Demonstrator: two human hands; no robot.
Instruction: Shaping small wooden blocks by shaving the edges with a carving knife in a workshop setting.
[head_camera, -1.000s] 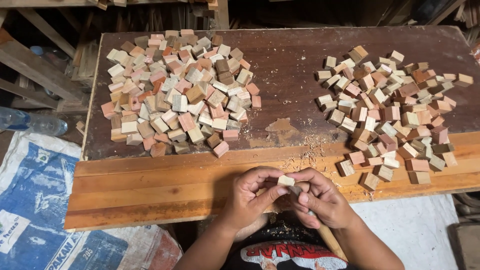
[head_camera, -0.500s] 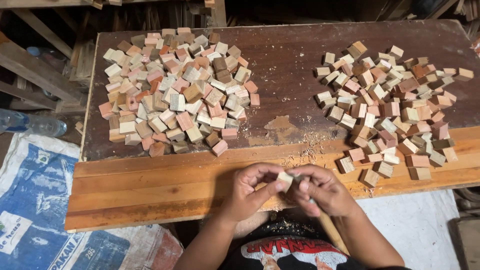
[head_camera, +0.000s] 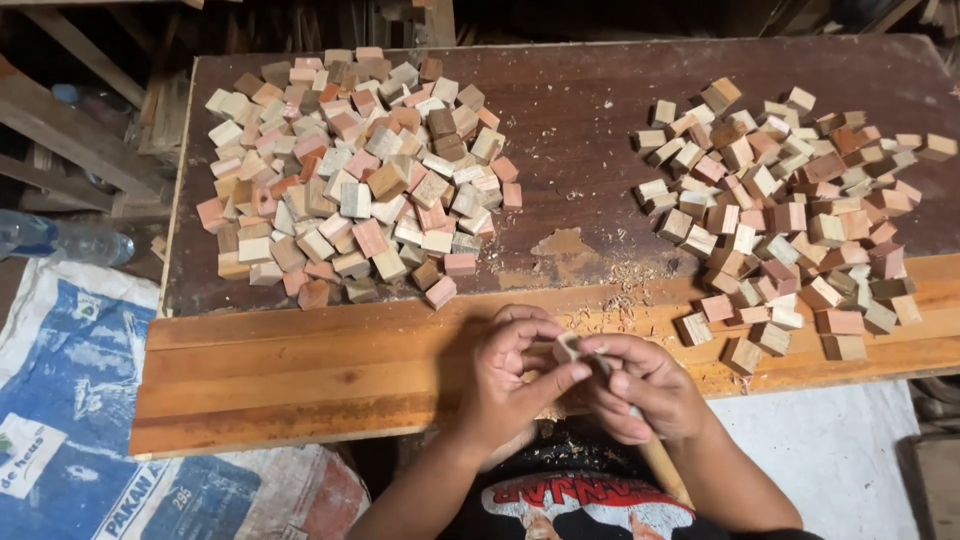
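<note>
A small pale wooden block is pinched between the fingertips of my left hand, just over the near edge of the wooden table. My right hand presses against the block from the right and grips a thin tool with a wooden handle that runs down toward my lap. The tool's tip is hidden by my fingers. A large heap of small wooden blocks lies on the table's left side, and a second heap of blocks spreads on the right.
Wood shavings are scattered on the table ahead of my hands. A printed blue and white sack lies on the floor at left, with a plastic bottle above it. White cloth lies at lower right. Timber stands behind the table.
Both hands have stayed at the table's near edge; the block has been turned slightly between the fingers. The heaps are unchanged.
</note>
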